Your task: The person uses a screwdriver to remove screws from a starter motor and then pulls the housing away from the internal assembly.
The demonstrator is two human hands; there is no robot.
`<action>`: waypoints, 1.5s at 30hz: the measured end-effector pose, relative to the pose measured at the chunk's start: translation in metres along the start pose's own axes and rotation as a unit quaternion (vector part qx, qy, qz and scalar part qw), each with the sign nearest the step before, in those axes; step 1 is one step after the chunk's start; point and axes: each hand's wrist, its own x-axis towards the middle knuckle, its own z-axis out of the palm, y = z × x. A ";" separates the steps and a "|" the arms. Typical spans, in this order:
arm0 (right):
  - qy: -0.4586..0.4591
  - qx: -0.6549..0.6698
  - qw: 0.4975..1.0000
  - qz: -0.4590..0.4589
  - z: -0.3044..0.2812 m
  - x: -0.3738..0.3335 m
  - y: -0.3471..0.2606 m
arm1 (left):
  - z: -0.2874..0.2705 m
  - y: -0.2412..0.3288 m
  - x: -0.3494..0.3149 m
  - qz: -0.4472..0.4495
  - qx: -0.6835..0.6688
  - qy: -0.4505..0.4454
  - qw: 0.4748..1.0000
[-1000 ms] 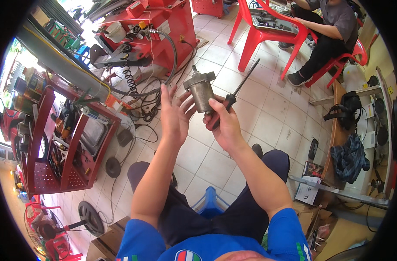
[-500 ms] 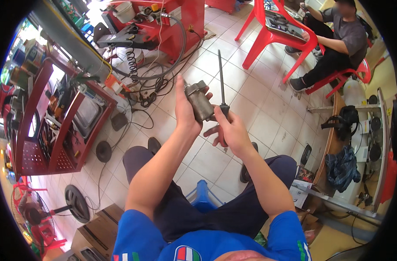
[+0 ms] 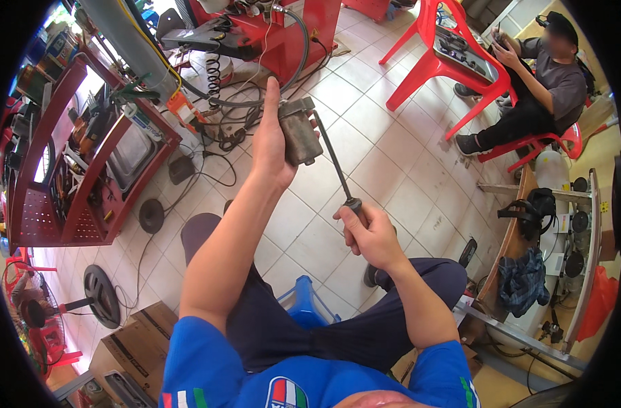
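My left hand (image 3: 269,146) is raised in front of me, wrapped round a worn grey metal cylinder (image 3: 301,138) with a flanged top; its thumb points up and its fingers are mostly behind the part. Lower and to the right, my right hand (image 3: 373,238) is closed round the handle of a long screwdriver (image 3: 335,162). The dark shaft slants up and left, and its tip lies by the upper right side of the cylinder. Whether the tip touches the metal or passes beside it, I cannot tell.
Beneath my knees is a blue stool (image 3: 309,299) on the tiled floor. A dark red tool rack (image 3: 96,228) stands at left, with cables (image 3: 235,129) beyond it. Far right, a person (image 3: 562,81) sits by a red chair (image 3: 453,75) bearing a tray of parts. Cardboard boxes (image 3: 130,347) sit lower left.
The screwdriver has swung from upright to leaning left, its tip now by the cylinder. My right hand has moved lower, away from the left; my left hand has risen slightly with the cylinder.
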 end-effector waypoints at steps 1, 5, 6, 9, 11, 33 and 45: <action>-0.005 -0.002 1.000 0.005 0.000 0.000 0.001 | 0.001 0.000 -0.002 -0.006 0.003 0.000 1.000; -0.012 -0.007 1.000 0.003 0.001 0.000 0.002 | 0.006 -0.003 -0.008 -0.019 0.011 -0.016 1.000; -0.012 -0.006 1.000 0.005 0.002 0.001 0.003 | 0.007 -0.002 -0.009 -0.017 0.007 -0.017 1.000; -0.012 -0.001 1.000 0.007 0.004 0.001 0.003 | 0.008 -0.002 -0.009 -0.011 -0.001 -0.014 1.000; -0.015 0.004 1.000 0.009 0.005 0.001 0.003 | 0.007 0.000 -0.008 -0.004 0.001 -0.003 1.000; -0.011 -0.001 1.000 0.002 0.010 0.005 0.005 | 0.001 0.006 -0.012 0.001 -0.005 0.000 1.000; -0.034 -0.137 0.985 -0.098 0.006 0.003 0.014 | 0.005 0.011 -0.017 0.066 0.067 0.020 0.995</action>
